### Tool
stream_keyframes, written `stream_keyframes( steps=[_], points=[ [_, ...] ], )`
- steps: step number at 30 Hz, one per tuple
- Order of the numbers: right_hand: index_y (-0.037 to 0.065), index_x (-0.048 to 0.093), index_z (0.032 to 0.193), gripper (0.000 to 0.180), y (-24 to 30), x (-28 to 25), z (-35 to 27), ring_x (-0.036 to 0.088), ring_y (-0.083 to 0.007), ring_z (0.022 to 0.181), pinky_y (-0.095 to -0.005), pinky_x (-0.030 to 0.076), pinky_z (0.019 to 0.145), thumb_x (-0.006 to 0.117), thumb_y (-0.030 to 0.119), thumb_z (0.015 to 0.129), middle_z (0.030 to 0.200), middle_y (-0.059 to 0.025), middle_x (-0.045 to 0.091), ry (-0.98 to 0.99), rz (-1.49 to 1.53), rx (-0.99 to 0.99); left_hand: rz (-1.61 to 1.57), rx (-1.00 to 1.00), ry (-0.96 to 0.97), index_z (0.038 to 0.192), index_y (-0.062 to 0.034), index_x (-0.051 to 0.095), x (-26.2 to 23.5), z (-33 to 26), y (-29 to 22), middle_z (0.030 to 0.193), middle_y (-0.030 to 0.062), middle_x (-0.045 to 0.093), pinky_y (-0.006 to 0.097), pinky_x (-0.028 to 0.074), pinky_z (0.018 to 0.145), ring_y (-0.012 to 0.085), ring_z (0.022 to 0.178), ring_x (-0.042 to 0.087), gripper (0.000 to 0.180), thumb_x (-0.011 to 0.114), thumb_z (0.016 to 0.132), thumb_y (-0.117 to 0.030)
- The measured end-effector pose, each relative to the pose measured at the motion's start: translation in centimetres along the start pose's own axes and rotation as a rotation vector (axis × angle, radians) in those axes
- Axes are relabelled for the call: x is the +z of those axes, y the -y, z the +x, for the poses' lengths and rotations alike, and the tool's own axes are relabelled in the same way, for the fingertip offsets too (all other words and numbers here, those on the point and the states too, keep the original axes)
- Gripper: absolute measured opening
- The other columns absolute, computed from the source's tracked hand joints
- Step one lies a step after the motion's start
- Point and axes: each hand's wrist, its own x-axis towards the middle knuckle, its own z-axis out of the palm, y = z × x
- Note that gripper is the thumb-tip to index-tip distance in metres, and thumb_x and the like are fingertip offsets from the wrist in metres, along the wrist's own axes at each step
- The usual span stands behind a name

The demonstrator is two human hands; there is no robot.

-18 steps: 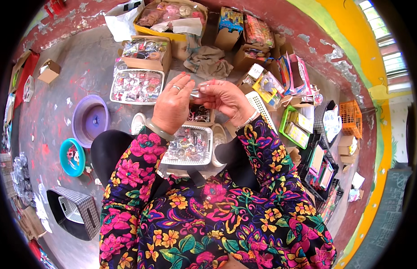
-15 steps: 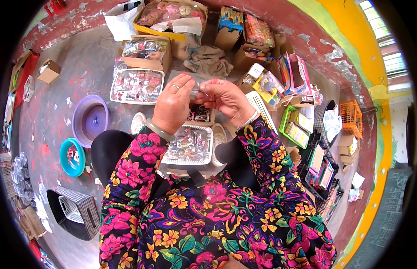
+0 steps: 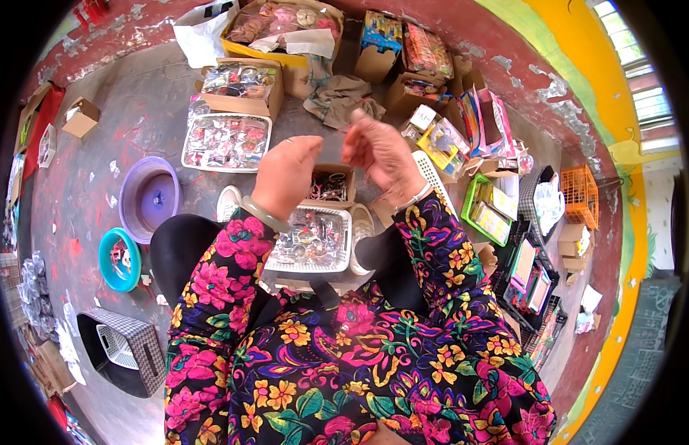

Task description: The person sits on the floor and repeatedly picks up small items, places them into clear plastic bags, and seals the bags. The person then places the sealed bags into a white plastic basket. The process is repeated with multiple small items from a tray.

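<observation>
My left hand (image 3: pixel 285 174) is held up in front of me, its fingers drawn together and pointing right. What they hold, if anything, I cannot make out. My right hand (image 3: pixel 383 154) is raised a short way to its right, fingers bent and tips slightly blurred; anything in them is too small or hidden to name. The two hands are apart. Below them, between my feet, stands a white plastic basket (image 3: pixel 346 241) of small clear-wrapped packets. Just beyond it is a cardboard box (image 3: pixel 347 172) with dark and pink small items, partly covered by my hands.
A white basket (image 3: pixel 186 154) of packets and an open carton (image 3: pixel 275 95) stand ahead left. A purple basin (image 3: pixel 129 194) and a teal basin (image 3: pixel 104 259) lie left. At right are a green tray (image 3: pixel 471 194), black crates (image 3: pixel 539 256) and an orange crate (image 3: pixel 579 189).
My hands, close together with clear film between them before, have moved apart. The right hand has risen and turned; the left has tilted and its fingers have drawn in. The film no longer shows.
</observation>
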Motion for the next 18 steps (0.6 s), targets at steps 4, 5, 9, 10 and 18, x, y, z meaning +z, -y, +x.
stream_keyframes(
  steps=[4, 5, 9, 10, 18],
  points=[
    [0.004, 0.063, 0.083, 0.023, 1.9, -0.8, -0.7, 0.059, -0.0117, 0.074, -0.0227, 0.045, 0.065, 0.062, 0.027, 0.083, 0.078, -0.0039, 0.063, -0.083, -0.228, -0.315, -0.731, -0.598, 0.134, 0.095, 0.0013, 0.062, -0.4, 0.6, 0.3, 0.087, 0.0074, 0.065, 0.025, 0.051, 0.069, 0.0156, 0.079, 0.063, 0.017, 0.058, 0.085, -0.012],
    [0.004, 0.063, 0.087, 0.023, 2.2, -0.8, -0.8, 0.059, -0.0109, 0.078, -0.0226, 0.044, 0.069, 0.062, 0.026, 0.083, 0.082, -0.0039, 0.064, -0.101, -0.327, -0.384, -0.944, -0.705, 0.153, 0.095, 0.0016, 0.063, -0.5, 0.8, 0.1, 0.089, 0.0071, 0.065, 0.024, 0.051, 0.069, 0.0139, 0.080, 0.063, 0.018, 0.058, 0.086, -0.013],
    [0.001, 0.060, 0.104, 0.031, 1.8, 0.6, -1.2, 0.054, -0.0093, 0.089, -0.0236, 0.042, 0.079, 0.065, 0.020, 0.081, 0.096, -0.0028, 0.061, -0.014, -0.510, -0.409, -0.951, -0.732, 0.276, 0.095, 0.0023, 0.062, -1.1, 0.5, 0.1, 0.089, 0.0098, 0.065, 0.025, 0.052, 0.071, 0.0151, 0.081, 0.063, 0.019, 0.055, 0.088, -0.013],
    [0.001, 0.062, 0.102, 0.027, 1.7, 0.7, -1.2, 0.055, -0.0088, 0.087, -0.0232, 0.043, 0.077, 0.063, 0.019, 0.083, 0.092, -0.0023, 0.062, 0.021, -0.546, -0.343, -0.924, -0.722, 0.316, 0.095, 0.0024, 0.062, -1.0, 0.5, 0.1, 0.089, 0.0099, 0.065, 0.025, 0.052, 0.071, 0.0154, 0.082, 0.063, 0.019, 0.054, 0.088, -0.014],
    [-0.002, 0.064, 0.090, 0.017, 1.2, -0.4, -0.6, 0.056, -0.0081, 0.075, -0.0211, 0.044, 0.068, 0.060, 0.014, 0.083, 0.081, -0.0018, 0.063, 0.081, -0.526, -0.151, -0.827, -0.690, 0.452, 0.098, 0.0028, 0.061, -1.0, 0.3, 0.0, 0.093, 0.0093, 0.064, 0.026, 0.052, 0.072, 0.0157, 0.086, 0.062, 0.023, 0.052, 0.090, -0.017]
  ],
)
